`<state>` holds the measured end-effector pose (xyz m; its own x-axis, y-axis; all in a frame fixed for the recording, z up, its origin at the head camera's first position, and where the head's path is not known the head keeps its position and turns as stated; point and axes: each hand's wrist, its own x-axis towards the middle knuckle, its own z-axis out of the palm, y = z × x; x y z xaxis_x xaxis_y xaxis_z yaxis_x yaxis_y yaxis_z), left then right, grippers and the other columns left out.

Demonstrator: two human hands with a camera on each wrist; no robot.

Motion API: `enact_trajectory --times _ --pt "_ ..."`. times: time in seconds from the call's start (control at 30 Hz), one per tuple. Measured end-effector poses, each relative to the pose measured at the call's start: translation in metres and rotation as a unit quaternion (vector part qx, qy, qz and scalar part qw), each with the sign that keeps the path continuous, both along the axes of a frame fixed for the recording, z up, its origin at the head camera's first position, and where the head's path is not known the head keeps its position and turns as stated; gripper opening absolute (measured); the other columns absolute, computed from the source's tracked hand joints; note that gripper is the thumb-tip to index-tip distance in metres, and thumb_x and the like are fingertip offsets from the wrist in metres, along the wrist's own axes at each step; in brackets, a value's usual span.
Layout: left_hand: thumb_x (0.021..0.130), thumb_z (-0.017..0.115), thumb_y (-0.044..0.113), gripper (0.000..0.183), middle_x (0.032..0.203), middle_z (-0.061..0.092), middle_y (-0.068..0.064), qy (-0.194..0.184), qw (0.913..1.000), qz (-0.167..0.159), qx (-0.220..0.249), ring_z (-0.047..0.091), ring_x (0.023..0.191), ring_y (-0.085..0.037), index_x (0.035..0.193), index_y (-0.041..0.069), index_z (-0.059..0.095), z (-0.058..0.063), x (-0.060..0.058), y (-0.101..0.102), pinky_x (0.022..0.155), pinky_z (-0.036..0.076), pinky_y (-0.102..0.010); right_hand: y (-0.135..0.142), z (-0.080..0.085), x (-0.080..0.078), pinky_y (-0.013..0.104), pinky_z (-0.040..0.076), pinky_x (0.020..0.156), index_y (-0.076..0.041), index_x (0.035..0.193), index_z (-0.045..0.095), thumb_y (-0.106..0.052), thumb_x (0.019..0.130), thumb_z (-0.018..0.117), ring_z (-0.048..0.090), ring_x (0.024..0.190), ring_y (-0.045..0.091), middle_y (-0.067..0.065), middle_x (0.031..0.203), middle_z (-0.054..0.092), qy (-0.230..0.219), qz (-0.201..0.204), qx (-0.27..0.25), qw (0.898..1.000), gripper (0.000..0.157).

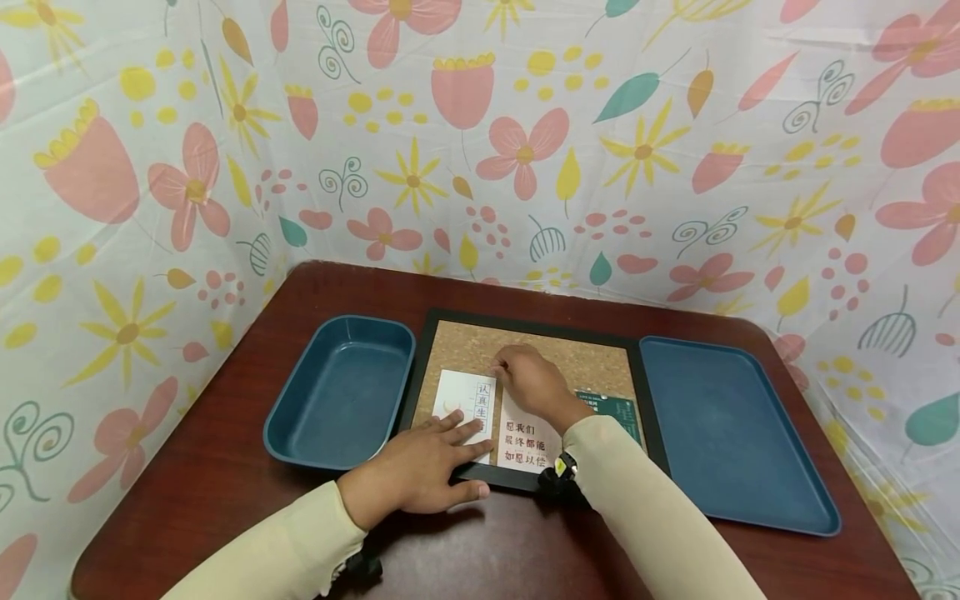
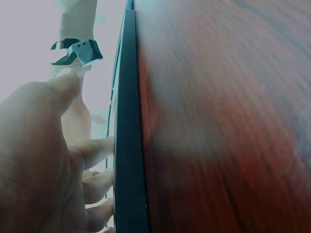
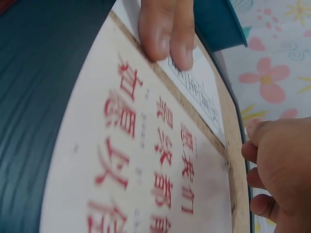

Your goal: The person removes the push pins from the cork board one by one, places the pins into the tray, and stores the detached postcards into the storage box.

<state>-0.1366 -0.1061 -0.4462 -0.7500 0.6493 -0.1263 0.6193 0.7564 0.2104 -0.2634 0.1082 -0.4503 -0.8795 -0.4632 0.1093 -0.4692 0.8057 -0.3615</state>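
My left hand (image 1: 427, 467) lies spread over the lower part of a white card (image 1: 455, 392) with boxed blue characters. Its fingers (image 3: 156, 41) press the card against a black-framed cork board (image 1: 540, 342), and the thumb points right along the lower frame. At the card's upper right corner is my right hand (image 1: 534, 379), its thumb and fingers curled together; I cannot tell whether something small is between the fingertips. Under the right wrist lies a pale card (image 3: 131, 141) with red characters. A green card (image 1: 622, 410) sits further right on the board, partly behind the right forearm.
A deep blue tray (image 1: 337, 392) stands left of the board, and a flat blue tray (image 1: 742, 433) lies to its right. Everything rests on a dark red-brown wooden table (image 1: 225, 433). Behind the table hangs a flower-patterned curtain (image 1: 525, 83).
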Motion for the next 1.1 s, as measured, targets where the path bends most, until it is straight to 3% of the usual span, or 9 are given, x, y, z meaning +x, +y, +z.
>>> enact_trajectory --times 0.53,1.1 --pt "0.099 0.030 0.075 0.072 0.164 0.034 0.002 -0.001 1.0000 0.003 0.000 0.025 0.153 -0.027 0.157 0.034 0.044 -0.001 0.000 0.000 0.119 0.029 -0.051 0.041 0.008 0.012 0.040 0.044 0.073 -0.017 0.091 0.063 -0.024 0.106 0.059 0.051 0.088 0.019 -0.003 0.089 0.058 -0.016 -0.021 0.004 1.000 0.017" --pt "0.099 0.031 0.075 0.072 0.164 0.034 0.002 -0.007 0.9999 0.005 0.005 0.024 0.153 -0.026 0.157 0.034 0.043 0.000 0.002 0.000 0.119 0.028 -0.051 0.089 0.013 0.022 0.039 0.046 0.070 -0.013 0.102 0.068 -0.021 0.106 0.060 0.052 0.088 0.021 0.000 0.094 0.061 -0.031 -0.056 -0.005 0.998 0.012"
